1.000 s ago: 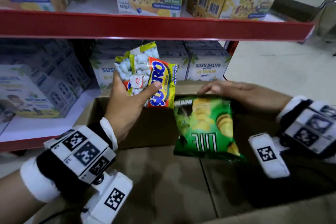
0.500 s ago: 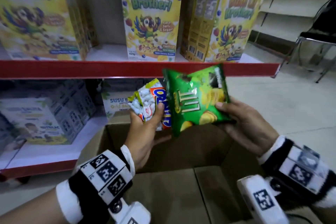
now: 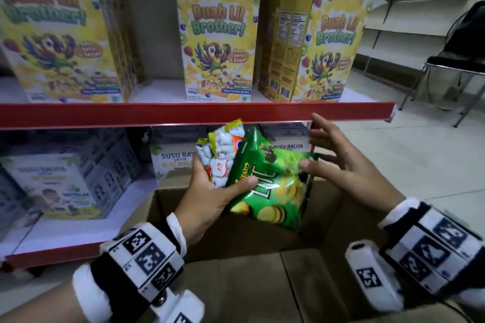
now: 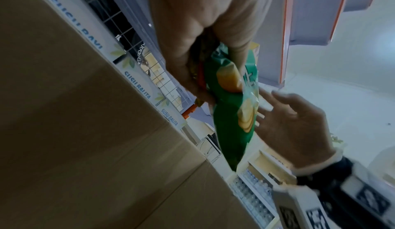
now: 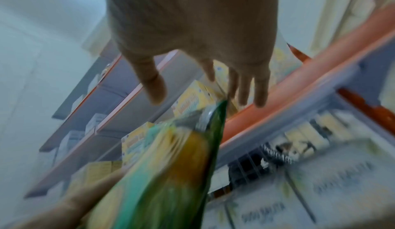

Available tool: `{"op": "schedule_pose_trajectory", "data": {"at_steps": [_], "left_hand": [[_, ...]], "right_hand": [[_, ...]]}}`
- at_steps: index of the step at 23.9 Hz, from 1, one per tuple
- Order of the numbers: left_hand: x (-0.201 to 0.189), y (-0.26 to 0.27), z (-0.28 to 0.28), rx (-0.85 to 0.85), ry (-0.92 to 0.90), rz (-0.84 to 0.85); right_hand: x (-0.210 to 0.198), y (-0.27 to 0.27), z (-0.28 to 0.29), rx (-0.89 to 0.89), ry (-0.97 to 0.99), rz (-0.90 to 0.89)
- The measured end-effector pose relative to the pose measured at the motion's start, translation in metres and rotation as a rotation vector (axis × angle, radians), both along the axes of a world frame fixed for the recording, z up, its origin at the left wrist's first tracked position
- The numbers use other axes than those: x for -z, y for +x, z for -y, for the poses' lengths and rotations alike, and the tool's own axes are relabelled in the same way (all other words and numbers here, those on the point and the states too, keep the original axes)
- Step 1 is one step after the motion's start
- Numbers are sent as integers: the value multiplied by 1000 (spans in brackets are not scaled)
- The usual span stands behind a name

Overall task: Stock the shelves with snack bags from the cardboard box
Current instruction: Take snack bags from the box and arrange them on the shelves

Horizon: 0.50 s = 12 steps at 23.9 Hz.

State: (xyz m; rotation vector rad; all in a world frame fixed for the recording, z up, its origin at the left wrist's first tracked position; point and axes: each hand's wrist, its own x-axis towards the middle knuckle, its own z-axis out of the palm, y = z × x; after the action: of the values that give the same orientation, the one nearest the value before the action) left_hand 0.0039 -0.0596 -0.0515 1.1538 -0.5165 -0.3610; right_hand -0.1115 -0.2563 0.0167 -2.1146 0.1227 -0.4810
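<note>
1. At the left of the head view, blue-and-white milk boxes (image 3: 60, 186) stand on the lower shelf (image 3: 65, 233), blurred and in shadow.
2. Above them, across the upper part of the frame, yellow cereal boxes (image 3: 217, 39) stand upright in a row on the upper shelf (image 3: 183, 113), behind its red front edge.
3. At lower centre, the left hand (image 3: 210, 202) is raised over the open cardboard box (image 3: 249, 278), fingers and thumb curled round two snack bags at once.
4. The first is a peanut bag (image 3: 220, 155), white nuts showing through a clear panel with yellow and orange print; it lies against the palm, its top reaching up to just below the red shelf edge.
5. The second is a green chip bag (image 3: 270, 189), pinned under the left thumb in front of the peanut bag and tilted, its lower end hanging over the box opening. In the left wrist view the chip bag (image 4: 233, 107) hangs down from the curled fingers (image 4: 183, 67).
6. Right of centre, the right hand (image 3: 346, 165) is spread wide and holds nothing. Its fingertips (image 3: 305, 165) are at the bag's right edge; whether they touch it I cannot tell. The right wrist view shows the same straight fingers (image 5: 245, 87) above the blurred bag (image 5: 171, 165).
7. At the far right, a dark chair (image 3: 456, 60) stands on the pale floor (image 3: 406, 155).
</note>
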Motion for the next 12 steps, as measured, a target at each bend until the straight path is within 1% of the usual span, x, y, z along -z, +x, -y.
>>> {"op": "schedule_pose_trajectory", "data": {"at_steps": [1, 2, 3, 4, 5, 7, 9, 12], "left_hand": [[0, -1, 0, 36, 12, 28], [0, -3, 2, 68, 9, 48], [-1, -4, 2, 94, -1, 64], [-3, -5, 4, 108, -9, 71], [-5, -6, 5, 112, -11, 69], [-9, -1, 7, 86, -10, 41], [-14, 6, 9, 46, -14, 0], [-21, 18, 17, -54, -10, 58]], "right_hand": [[-9, 0, 4, -63, -141, -70], [-14, 2, 5, -118, -222, -162], [-15, 3, 6, -162, -233, -237], [-14, 3, 7, -209, -194, -273], [-12, 2, 9, -251, -134, -267], [-11, -3, 16, -236, -4, -186], [-12, -7, 26, -157, 153, -64], [-16, -6, 35, -56, 290, 78]]}}
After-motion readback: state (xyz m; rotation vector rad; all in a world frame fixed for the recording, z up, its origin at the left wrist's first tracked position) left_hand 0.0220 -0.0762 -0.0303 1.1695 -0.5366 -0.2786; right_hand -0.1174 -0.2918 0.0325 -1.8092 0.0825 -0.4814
